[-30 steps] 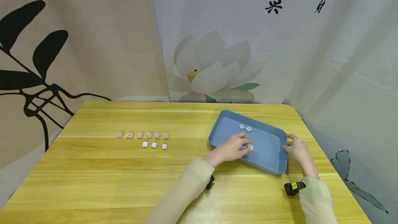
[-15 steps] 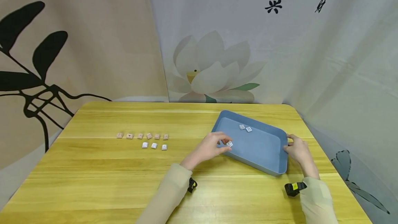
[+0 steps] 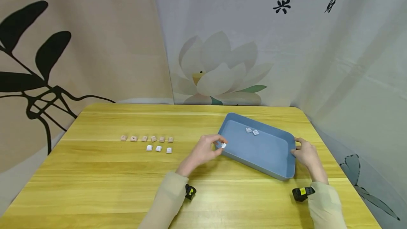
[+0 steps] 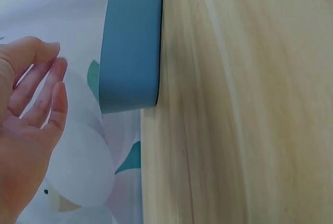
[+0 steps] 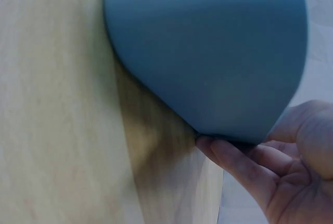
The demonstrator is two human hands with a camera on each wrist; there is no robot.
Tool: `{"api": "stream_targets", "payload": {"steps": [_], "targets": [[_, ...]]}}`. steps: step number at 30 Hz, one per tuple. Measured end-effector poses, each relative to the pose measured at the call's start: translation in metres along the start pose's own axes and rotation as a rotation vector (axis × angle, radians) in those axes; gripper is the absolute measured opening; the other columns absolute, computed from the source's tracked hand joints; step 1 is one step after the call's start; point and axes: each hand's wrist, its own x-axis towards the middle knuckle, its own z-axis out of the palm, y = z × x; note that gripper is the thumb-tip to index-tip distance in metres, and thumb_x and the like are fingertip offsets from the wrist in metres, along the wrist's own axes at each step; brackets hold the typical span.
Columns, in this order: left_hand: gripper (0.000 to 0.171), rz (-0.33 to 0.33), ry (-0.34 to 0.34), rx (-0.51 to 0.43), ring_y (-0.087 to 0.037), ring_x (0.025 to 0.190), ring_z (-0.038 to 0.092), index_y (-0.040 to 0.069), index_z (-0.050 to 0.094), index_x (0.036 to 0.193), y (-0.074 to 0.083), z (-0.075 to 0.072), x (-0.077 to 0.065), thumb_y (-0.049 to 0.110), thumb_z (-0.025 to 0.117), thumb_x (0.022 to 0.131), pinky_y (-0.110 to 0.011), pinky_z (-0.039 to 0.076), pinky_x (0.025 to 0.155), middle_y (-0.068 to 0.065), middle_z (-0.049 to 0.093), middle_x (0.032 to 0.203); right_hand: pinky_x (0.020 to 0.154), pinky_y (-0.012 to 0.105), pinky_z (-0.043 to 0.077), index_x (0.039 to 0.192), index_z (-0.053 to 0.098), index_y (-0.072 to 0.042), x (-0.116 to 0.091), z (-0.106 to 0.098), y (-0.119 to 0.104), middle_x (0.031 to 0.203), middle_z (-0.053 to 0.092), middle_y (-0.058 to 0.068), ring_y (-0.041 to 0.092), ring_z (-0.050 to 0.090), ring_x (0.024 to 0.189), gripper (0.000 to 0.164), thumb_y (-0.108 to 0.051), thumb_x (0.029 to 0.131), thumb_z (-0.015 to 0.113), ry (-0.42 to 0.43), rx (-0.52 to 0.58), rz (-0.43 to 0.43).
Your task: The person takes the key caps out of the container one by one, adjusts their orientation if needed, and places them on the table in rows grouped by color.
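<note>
My left hand (image 3: 203,150) pinches a small white keycap (image 3: 224,145) between thumb and fingertips, just above the left end of a blue tray (image 3: 264,168). In the left wrist view the keycap is hidden, and the left hand (image 4: 34,99) shows beside the tray's outer wall (image 4: 132,41). Two white keycaps (image 3: 252,131) lie inside the tray toward its back wall. My right hand (image 3: 306,154) grips the tray's right end. Up close in the right wrist view, the right hand's fingers (image 5: 244,166) lie against that end, with the thumb by the rim.
Left of the tray on the wooden table (image 3: 105,183), several beige-pink keycaps (image 3: 144,139) form a row. Three white keycaps (image 3: 158,148) stand in a shorter row in front of them. A printed curtain (image 3: 219,38) hangs behind the table's back edge.
My left hand has moved left from the middle of the tray to its left end, carrying the white keycap, which has turned in the fingers. The right hand and tray have stayed put.
</note>
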Motion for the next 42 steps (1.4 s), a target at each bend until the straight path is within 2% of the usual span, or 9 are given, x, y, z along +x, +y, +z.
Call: {"api": "stream_targets", "payload": {"steps": [4,7,15,20,23,26,33,39,42], "targets": [[0.022,-0.041,0.015,-0.018,-0.027,0.092,0.065,0.002,0.066,0.101,-0.001,-0.003,-0.001,-0.001,0.069,0.08,-0.036,0.057,0.083,-0.009,0.069,0.103,0.078,0.048,0.055,0.14,0.031,0.014,0.0,-0.001,0.0,0.121,0.052,0.04,0.05,0.057,0.109,0.058,-0.005,0.091,0.054,0.002,-0.006,0.001],[0.022,-0.063,0.025,0.002,-0.026,0.094,0.064,0.006,0.066,0.101,-0.001,-0.006,-0.003,0.002,0.071,0.08,-0.035,0.056,0.083,-0.006,0.068,0.102,0.079,0.049,0.055,0.14,0.031,0.014,0.001,-0.001,0.0,0.121,0.052,0.04,0.05,0.056,0.109,0.058,-0.005,0.091,0.055,0.001,-0.007,0.003],[0.023,-0.052,0.094,0.058,-0.018,0.093,0.064,0.009,0.068,0.102,-0.008,-0.021,-0.011,0.005,0.071,0.08,-0.028,0.055,0.076,-0.003,0.07,0.101,0.08,0.049,0.055,0.141,0.03,0.014,0.001,-0.001,0.0,0.123,0.05,0.041,0.05,0.055,0.111,0.059,-0.006,0.091,0.054,-0.009,-0.005,0.021],[0.019,-0.056,0.144,0.062,-0.016,0.086,0.064,0.01,0.068,0.096,-0.014,-0.035,-0.018,0.003,0.071,0.079,-0.027,0.054,0.072,-0.003,0.071,0.094,0.08,0.048,0.055,0.141,0.03,0.014,0.0,-0.001,-0.001,0.123,0.05,0.041,0.05,0.055,0.111,0.058,-0.006,0.091,0.053,-0.008,-0.004,0.021],[0.014,-0.103,0.155,0.041,-0.015,0.082,0.064,0.011,0.069,0.094,-0.017,-0.045,-0.023,0.005,0.071,0.081,-0.026,0.053,0.07,-0.002,0.072,0.09,0.08,0.048,0.055,0.141,0.029,0.014,0.0,-0.001,-0.003,0.123,0.05,0.04,0.05,0.055,0.112,0.058,-0.006,0.091,0.053,-0.007,-0.006,0.028],[0.014,-0.181,0.16,0.022,-0.015,0.082,0.065,0.012,0.071,0.096,-0.02,-0.056,-0.03,0.009,0.072,0.082,-0.028,0.055,0.072,-0.002,0.073,0.091,0.082,0.049,0.054,0.141,0.029,0.013,0.0,-0.001,-0.003,0.124,0.05,0.04,0.05,0.054,0.112,0.058,-0.006,0.092,0.053,-0.007,-0.008,0.037],[0.02,-0.33,0.195,0.044,-0.016,0.083,0.066,0.011,0.072,0.102,-0.031,-0.094,-0.053,0.014,0.073,0.083,-0.029,0.056,0.075,-0.005,0.073,0.095,0.083,0.051,0.054,0.141,0.029,0.014,0.0,-0.001,-0.003,0.123,0.05,0.04,0.05,0.055,0.112,0.058,-0.006,0.091,0.054,-0.013,-0.003,0.029],[0.021,-0.434,0.23,0.151,-0.017,0.08,0.064,0.009,0.072,0.103,-0.049,-0.128,-0.079,0.016,0.073,0.083,-0.026,0.053,0.071,-0.009,0.073,0.094,0.08,0.048,0.055,0.14,0.03,0.015,-0.001,-0.002,-0.003,0.122,0.051,0.041,0.05,0.055,0.111,0.058,-0.006,0.091,0.053,-0.005,0.005,0.011],[0.022,-0.486,0.237,0.219,-0.02,0.08,0.064,0.008,0.072,0.105,-0.056,-0.143,-0.093,0.017,0.072,0.084,-0.03,0.053,0.07,-0.012,0.073,0.096,0.079,0.047,0.056,0.14,0.03,0.015,-0.002,-0.002,-0.003,0.122,0.051,0.041,0.05,0.055,0.111,0.058,-0.005,0.091,0.053,-0.008,0.005,0.011]]}}
